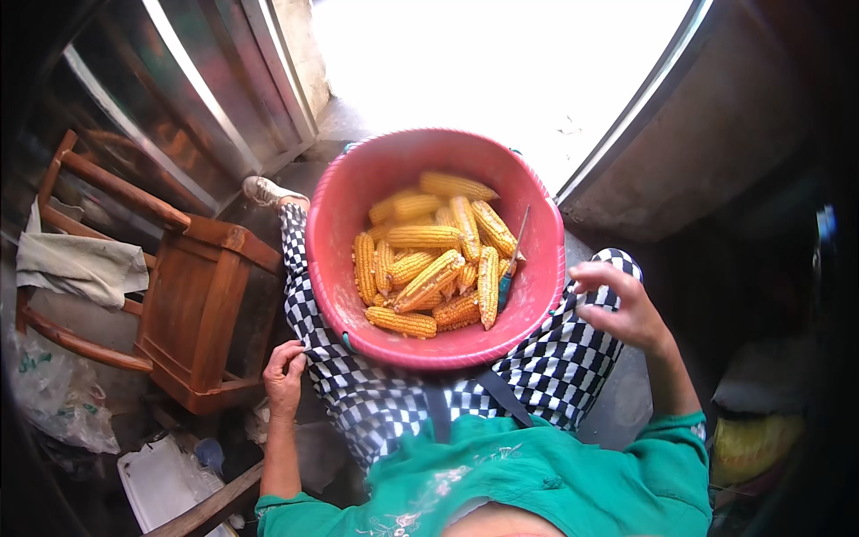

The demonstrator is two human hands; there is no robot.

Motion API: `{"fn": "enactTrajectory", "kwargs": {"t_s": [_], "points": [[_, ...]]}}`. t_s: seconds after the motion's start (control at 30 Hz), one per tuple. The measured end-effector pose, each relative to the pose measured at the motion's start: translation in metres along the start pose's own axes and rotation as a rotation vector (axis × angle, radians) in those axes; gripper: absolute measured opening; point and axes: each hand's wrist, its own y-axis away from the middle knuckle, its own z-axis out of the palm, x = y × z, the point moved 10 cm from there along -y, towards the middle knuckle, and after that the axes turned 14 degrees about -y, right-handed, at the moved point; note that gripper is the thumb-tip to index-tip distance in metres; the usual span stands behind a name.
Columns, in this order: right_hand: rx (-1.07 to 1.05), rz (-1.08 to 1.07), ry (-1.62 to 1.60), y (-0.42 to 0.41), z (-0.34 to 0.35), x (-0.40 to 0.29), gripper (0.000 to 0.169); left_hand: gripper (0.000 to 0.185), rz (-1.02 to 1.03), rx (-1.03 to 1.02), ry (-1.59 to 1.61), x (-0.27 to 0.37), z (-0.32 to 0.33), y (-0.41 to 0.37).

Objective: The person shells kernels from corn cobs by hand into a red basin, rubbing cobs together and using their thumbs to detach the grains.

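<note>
A red plastic tub (335,268) with a cord-wrapped rim sits between my legs, holding many yellow corn cobs (429,282), some with kernels gone in strips. Against the tub's right inner wall leans a screwdriver-like tool (508,278) with a teal handle and a thin metal shaft. My right hand (624,305) hovers above my right knee, just outside the rim, thumb and fingers apart and nothing between them. Beside my left thigh is my left hand (285,369), its fingers curled and the tips close to the checkered trousers (349,403); whether it pinches anything is unclear.
A wooden chair (194,309) lies tipped at the left, with a cloth (80,265) over its bars. Below it are plastic bags (60,396), a white tray (161,480) and a wooden bar (215,500). Ahead, a bright doorway opens beside a metal door (201,87).
</note>
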Motion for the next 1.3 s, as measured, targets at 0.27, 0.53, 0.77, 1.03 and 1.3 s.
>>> {"fn": "enactTrajectory", "kwargs": {"t_s": [0.27,0.53,0.77,1.03,1.3], "points": [[0.162,0.035,0.625,0.094,0.010,-0.013,0.050,0.015,-0.306,-1.136,0.397,0.061,0.061,0.100],[0.162,-0.115,0.848,0.111,0.024,0.014,0.017,0.014,-0.665,-1.090,0.614,0.045,0.093,0.145],[0.303,0.031,0.528,0.120,-0.002,0.049,0.009,0.022,-0.629,-0.872,0.616,0.044,0.078,0.124],[-0.153,0.961,-0.783,0.232,0.117,0.122,0.013,0.029,-0.552,-1.013,0.330,0.057,0.074,0.112],[-0.117,-0.016,-0.014,0.032,0.053,0.054,0.022,0.026,0.001,-0.758,-0.125,0.113,0.146,-0.063]]}}
